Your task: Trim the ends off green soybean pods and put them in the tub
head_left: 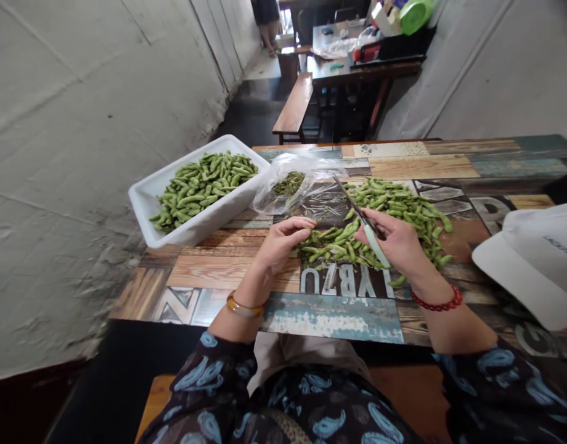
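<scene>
My left hand (288, 239) is closed in a pinch at the left end of the loose pods, with a bit of an edamame pod showing at its fingertips. In my right hand (394, 239) is a pair of scissors (375, 242) with pale green handles, the dark blades pointing away and to the left. Green edamame pods (394, 200) lie in a spread heap beneath and beyond both hands. Beyond my left hand sits a clear plastic bag (269, 196) with small green trimmings (289, 183) in it. Thin stem pieces (327, 200) are strewn beside the bag.
A white plastic tub (195, 223) of edamame pods (204, 182) stands at the table's left. To the right is a white cap (528, 259). Past the wood-patterned table (237, 271) are a bench (295, 105), another cluttered table (327, 71) and a person's legs (267, 34).
</scene>
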